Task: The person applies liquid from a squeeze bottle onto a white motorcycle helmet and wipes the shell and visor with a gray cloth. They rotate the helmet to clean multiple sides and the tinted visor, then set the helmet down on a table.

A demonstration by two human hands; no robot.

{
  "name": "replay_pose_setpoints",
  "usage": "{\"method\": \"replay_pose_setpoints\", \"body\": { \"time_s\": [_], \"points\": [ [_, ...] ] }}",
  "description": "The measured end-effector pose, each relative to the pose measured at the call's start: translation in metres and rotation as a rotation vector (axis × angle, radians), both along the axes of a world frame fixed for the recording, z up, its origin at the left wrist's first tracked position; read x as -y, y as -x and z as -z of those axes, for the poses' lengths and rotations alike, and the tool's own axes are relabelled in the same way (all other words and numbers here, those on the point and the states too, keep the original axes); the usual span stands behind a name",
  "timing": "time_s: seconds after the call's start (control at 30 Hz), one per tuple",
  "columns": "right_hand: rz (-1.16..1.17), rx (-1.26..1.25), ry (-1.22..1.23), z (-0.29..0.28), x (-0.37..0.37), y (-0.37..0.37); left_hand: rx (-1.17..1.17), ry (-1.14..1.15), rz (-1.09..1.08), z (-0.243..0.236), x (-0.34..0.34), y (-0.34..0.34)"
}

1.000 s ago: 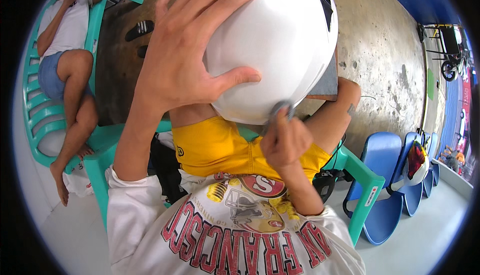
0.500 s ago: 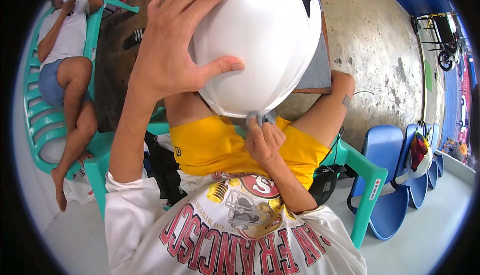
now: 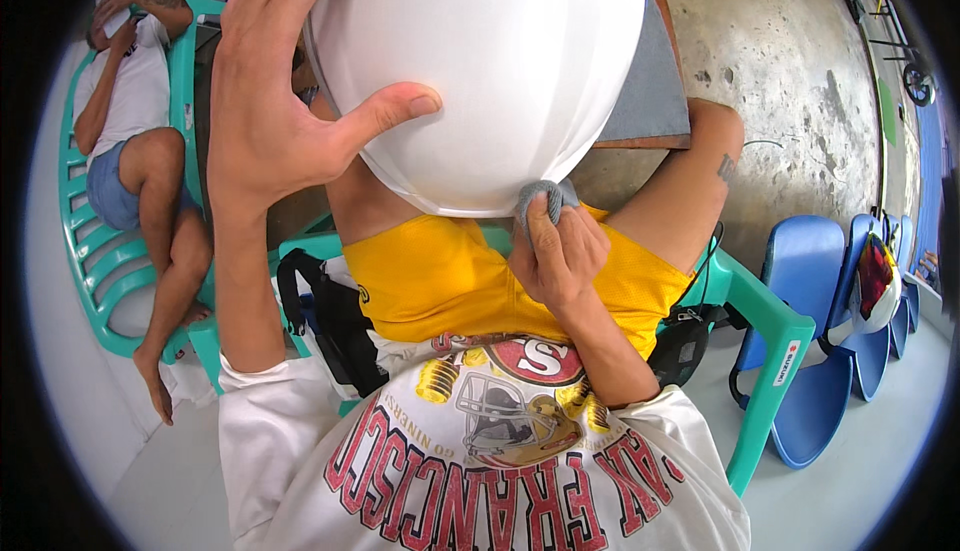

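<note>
A large white helmet (image 3: pixel 480 71) fills the upper middle, over my legs, with a dark grey board (image 3: pixel 645 101) behind its right side. My left hand (image 3: pixel 270 121) grips the helmet's left side, fingers reaching up toward the top and thumb lying across the shell. My right hand (image 3: pixel 560 251) pinches a grey cloth (image 3: pixel 540 201) against the helmet's lower rim, right of the middle. I sit in yellow shorts (image 3: pixel 420 281) on a teal plastic chair (image 3: pixel 760 321).
Another person (image 3: pixel 130 101) reclines on teal seats at the left. Blue chairs (image 3: pixel 800 281) line the right, one holding a white helmet with red visor (image 3: pixel 875 281). A black bag (image 3: pixel 305 291) sits by my left hip, concrete floor (image 3: pixel 770 81) beyond, a motorcycle at far right.
The helmet and my left hand have shifted left and up in the view. My right hand with the cloth first moved left and down, then right and up along the rim.
</note>
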State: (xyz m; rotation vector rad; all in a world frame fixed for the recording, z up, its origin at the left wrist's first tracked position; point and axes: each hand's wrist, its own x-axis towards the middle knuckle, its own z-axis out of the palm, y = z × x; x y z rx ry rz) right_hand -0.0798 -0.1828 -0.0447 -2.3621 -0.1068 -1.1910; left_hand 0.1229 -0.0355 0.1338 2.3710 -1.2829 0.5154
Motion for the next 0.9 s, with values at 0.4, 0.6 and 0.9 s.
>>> {"method": "replay_pose_setpoints", "body": {
  "time_s": [0.4,0.6,0.9],
  "points": [
    [0.026,0.019,-0.029,-0.006,-0.003,-0.005,0.042,-0.096,0.027,0.006,-0.008,-0.007],
    [0.012,-0.024,-0.038,-0.008,-0.002,-0.002,-0.002,-0.117,0.063,-0.003,-0.001,-0.010],
    [0.035,-0.007,-0.060,-0.001,-0.007,-0.001,-0.055,-0.109,-0.025,0.007,-0.011,-0.007]
  ]
}}
